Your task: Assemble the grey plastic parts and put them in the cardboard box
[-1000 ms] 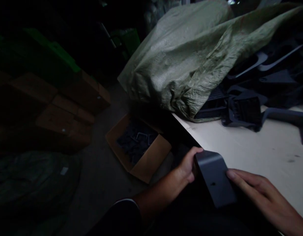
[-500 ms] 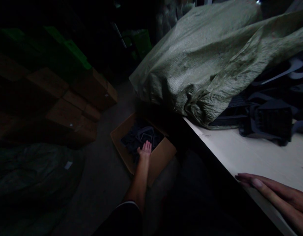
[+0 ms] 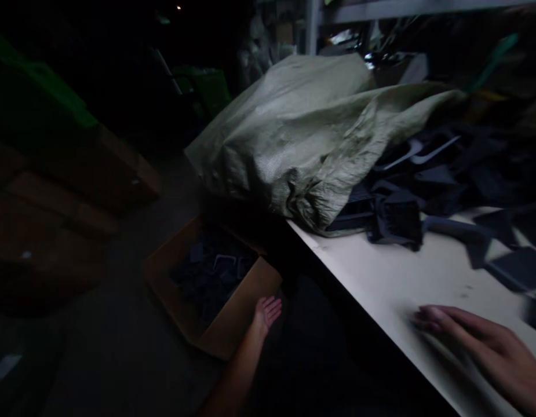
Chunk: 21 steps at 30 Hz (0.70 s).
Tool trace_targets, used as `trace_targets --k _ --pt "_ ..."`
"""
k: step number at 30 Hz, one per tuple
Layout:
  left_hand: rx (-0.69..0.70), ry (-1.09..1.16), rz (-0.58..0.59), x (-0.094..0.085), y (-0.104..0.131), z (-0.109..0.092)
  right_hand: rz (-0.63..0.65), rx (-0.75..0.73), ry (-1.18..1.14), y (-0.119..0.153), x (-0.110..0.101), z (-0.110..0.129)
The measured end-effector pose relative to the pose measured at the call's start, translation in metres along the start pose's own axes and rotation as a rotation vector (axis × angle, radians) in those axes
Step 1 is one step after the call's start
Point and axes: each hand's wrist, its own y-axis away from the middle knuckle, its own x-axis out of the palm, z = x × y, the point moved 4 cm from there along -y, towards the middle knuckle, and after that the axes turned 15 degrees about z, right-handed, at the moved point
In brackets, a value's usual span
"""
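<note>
My left hand (image 3: 268, 313) is empty and open, palm up with the fingers stretched out. It is beside the near wall of an open cardboard box (image 3: 239, 313) on the floor. Dark plastic parts (image 3: 219, 272) fill the box, one with a light frame-like outline. Over the white tabletop (image 3: 372, 278), near its edge, my right hand (image 3: 480, 341) has its fingers drawn together at the tips; blur and shadow hide whatever may be between them. More dark plastic pieces (image 3: 398, 220) lie on the table beyond that hand, several with curved arms.
A large pale green woven sack (image 3: 289, 139) lies across the far end of the table, its mouth towards the dark pieces. Stacked cartons (image 3: 120, 168) stand at the left, with green material (image 3: 46, 81) on top. A metal rack (image 3: 312, 29) rises behind the table.
My left hand has moved from over the box's contents to outside its near wall. My right hand's fingers have curled more. The view has turned right, showing more of the table.
</note>
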Motion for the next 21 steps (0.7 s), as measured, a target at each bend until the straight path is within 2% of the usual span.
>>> trace_targets --k 2,7,10,12,14,18,21 --pt "0.01 -0.074 0.006 -0.001 0.001 -0.009 0.091 0.07 -0.048 -0.006 0.005 0.015" --pt "0.095 -0.214 0.034 0.002 0.007 -0.044 -0.16 0.033 0.22 -0.03 -0.021 0.035" --pt "0.249 -0.305 0.071 0.021 0.021 -0.067 -0.277 -0.03 0.327 -0.051 -0.038 0.036" --pt "0.386 -0.396 0.127 0.047 0.036 -0.081 -0.321 -0.077 0.36 -0.071 -0.044 0.036" --pt "0.478 -0.469 0.209 0.084 0.055 -0.09 -0.354 -0.11 0.375 -0.094 -0.044 0.036" --pt "0.509 -0.545 0.469 0.172 0.094 -0.088 -0.419 -0.117 0.331 -0.131 -0.029 0.033" --pt "0.51 -0.566 0.67 0.237 0.107 -0.084 -0.452 -0.103 0.274 -0.137 -0.015 0.027"
